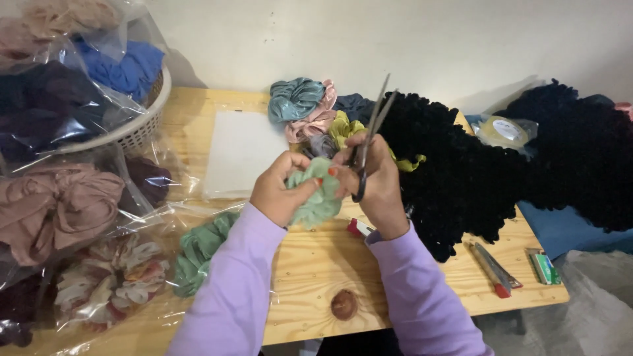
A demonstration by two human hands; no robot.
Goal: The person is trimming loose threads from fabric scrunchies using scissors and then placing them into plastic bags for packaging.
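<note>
Here, at the middle of the frame, we hold a pale green scrunchie between both hands, lifted just above the wooden bench. Our left hand pinches its left side, the fingers curled narrow and closed on the fabric. Our right hand grips a pair of scissors by the black loops, with the blades pointing up toward the top of the frame and slightly parted; the same hand's fingertips also touch the scrunchie's upper edge.

What could go wrong, as we judge it: the blades stand close to our own fingertips and to the gathered cloth, so a slip of the right hand might nick a finger or snip the fabric rather than a stray thread. The scrunchie is soft and bunched, so it could twist in the pinch and put the wrong fold near the edge.

Behind the hands, in the upper middle, lies a heap of teal, pink and yellow scrunchies, touching a large black fuzzy pile at the right. A white basket of bagged fabric sits at upper left, a bag of green scrunchies lies at lower left, and a roll of tape rests at upper right.
</note>
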